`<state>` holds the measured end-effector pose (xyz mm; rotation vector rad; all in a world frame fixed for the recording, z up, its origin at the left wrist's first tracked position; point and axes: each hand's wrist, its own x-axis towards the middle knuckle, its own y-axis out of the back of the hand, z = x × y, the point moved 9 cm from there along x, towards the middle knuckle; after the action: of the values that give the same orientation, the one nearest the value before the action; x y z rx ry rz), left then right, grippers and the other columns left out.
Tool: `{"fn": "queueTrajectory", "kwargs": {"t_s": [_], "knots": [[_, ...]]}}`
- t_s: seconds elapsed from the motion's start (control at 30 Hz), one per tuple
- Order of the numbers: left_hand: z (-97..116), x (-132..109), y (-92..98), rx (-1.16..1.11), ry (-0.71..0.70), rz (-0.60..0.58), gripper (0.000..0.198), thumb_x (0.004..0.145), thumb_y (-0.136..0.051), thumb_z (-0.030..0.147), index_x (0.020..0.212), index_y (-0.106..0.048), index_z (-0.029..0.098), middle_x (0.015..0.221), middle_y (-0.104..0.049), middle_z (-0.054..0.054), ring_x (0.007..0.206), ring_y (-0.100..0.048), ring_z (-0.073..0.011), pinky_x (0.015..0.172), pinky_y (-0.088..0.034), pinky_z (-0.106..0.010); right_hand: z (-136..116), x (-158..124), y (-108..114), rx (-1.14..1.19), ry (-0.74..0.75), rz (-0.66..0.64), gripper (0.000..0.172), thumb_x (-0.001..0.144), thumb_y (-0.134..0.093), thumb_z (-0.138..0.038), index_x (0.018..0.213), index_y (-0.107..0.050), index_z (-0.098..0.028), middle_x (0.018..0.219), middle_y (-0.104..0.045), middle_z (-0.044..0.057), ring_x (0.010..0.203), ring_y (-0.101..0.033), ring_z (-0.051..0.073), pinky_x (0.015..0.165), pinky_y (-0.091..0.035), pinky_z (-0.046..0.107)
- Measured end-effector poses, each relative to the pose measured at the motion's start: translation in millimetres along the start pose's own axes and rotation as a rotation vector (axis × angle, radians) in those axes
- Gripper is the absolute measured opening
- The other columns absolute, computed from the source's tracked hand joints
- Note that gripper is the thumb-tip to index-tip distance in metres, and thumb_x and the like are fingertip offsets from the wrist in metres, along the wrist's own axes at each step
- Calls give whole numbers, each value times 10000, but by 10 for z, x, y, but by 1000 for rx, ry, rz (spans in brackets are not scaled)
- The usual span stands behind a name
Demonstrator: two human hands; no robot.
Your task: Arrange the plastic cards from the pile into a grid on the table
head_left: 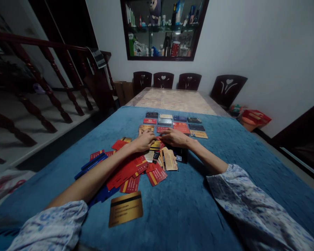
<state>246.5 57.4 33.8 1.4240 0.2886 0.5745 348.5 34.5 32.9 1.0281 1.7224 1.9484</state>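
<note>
A loose pile of plastic cards [136, 169], red, blue, gold and black, lies scattered on a blue cloth [188, 205]. My left hand [144, 140] rests on the far end of the pile with its fingers curled onto a card. My right hand [174, 138] lies palm down beside it, fingers pressed onto cards at the pile's top. Beyond both hands, cards are laid out in neat rows [176, 123]. One gold card with a black stripe [125, 208] lies apart near me.
The blue cloth covers the near part of a marble table [172, 99]. Several dark chairs [163, 80] stand at its far end and right side. A wooden stair railing [49, 69] runs on the left. A glass wall cabinet [162, 29] holds bottles.
</note>
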Motion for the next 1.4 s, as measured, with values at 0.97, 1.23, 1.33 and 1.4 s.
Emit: {"fn": "queueTrajectory", "kwargs": {"t_s": [0.97, 1.23, 1.33, 1.4], "knots": [[202, 110, 52, -21, -55, -28, 262, 909, -471, 174, 927, -733, 183, 1149, -712, -122, 1207, -492, -316, 997, -361, -505, 116, -380, 103, 179, -144, -46, 302, 959, -588, -381, 1122, -736, -175, 1129, -729, 137, 1025, -651, 258, 969, -481, 443], [279, 243, 5, -41, -43, -42, 253, 908, -509, 230, 840, -750, 192, 1071, -734, -122, 1187, -513, -317, 1001, -372, -504, 180, -489, 199, 152, -167, -77, 265, 929, -605, -321, 1090, -767, -188, 1078, -756, 116, 982, -650, 241, 942, -496, 405], [309, 254, 13, -23, -51, -30, 238, 900, -532, 254, 859, -760, 196, 1047, -741, -120, 1153, -524, -318, 984, -386, -498, 187, -505, 228, 176, -176, -90, 262, 928, -598, -313, 1075, -777, -192, 1088, -769, 101, 1011, -663, 237, 949, -501, 390], [322, 251, 17, -12, -56, -23, 223, 888, -551, 247, 882, -767, 194, 1044, -744, -121, 1140, -527, -316, 980, -390, -496, 194, -514, 247, 188, -191, -92, 270, 930, -595, -311, 1084, -782, -194, 1086, -775, 94, 1009, -675, 232, 936, -511, 377]]}}
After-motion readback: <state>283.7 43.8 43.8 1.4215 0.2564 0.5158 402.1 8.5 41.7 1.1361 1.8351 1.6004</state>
